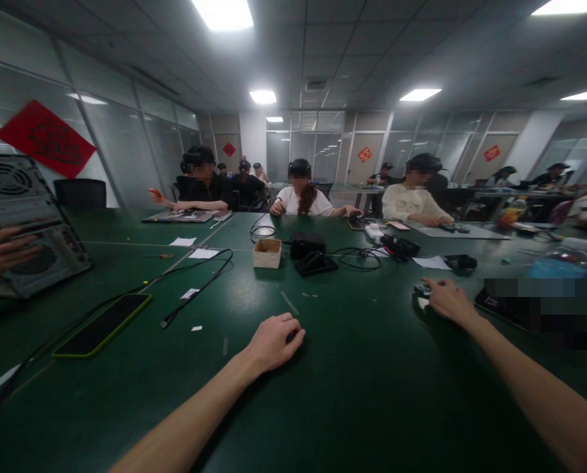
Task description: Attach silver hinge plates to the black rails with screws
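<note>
My left hand (277, 341) rests on the green table (352, 394) near the middle, its fingers curled under and a ring on one finger. What is under the fingers, if anything, is hidden. Farther right and forward, my right hand (447, 299) reaches over a small dark and silvery object (422, 290), with its fingers closed on that object's right side. A small pale piece lies just below it. Ahead of my left hand stand an open cardboard box (267, 253) and a black device on a stand (309, 252).
A phone with a green edge (103, 326) and black cables (194, 299) lie at the left. Another person's hand touches a computer case (37, 230) there. A black flat item (507, 307) and a blue-liquid bottle (559, 263) are at the right. Several people sit across the table.
</note>
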Available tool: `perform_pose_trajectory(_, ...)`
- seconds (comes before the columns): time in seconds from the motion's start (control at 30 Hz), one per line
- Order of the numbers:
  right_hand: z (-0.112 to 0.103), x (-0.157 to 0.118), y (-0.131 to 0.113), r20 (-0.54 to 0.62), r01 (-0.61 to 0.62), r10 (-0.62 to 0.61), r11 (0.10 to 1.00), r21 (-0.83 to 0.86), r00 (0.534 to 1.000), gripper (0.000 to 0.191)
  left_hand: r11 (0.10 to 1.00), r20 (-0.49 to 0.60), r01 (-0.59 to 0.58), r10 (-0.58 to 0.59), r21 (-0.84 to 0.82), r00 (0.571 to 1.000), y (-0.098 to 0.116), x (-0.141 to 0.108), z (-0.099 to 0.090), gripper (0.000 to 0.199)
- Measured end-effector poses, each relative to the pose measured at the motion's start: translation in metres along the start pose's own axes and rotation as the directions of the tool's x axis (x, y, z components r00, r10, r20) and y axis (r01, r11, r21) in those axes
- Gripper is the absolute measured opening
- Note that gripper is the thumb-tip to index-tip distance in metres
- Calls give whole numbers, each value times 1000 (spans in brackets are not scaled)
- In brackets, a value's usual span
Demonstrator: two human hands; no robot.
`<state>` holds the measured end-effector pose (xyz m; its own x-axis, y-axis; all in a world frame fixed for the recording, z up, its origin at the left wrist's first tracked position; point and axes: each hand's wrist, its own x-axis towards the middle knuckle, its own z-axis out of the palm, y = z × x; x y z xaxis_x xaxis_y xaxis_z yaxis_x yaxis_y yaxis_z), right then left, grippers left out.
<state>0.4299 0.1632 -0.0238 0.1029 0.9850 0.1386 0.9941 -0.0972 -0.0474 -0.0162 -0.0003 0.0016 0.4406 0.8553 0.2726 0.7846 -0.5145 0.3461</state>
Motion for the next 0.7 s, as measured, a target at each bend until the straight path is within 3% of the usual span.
perform_pose_trajectory(0.2,-4,-3,-7,31,-77,78,997,-8,997,48,999,-18,-6,7,44,1000,-1,2,2,24)
perform_pose_trajectory(0.7,-9,-5,-10,80,-92,90,996,17,993,47,1000,7,-4,3,19,1000,-1,3,1,23)
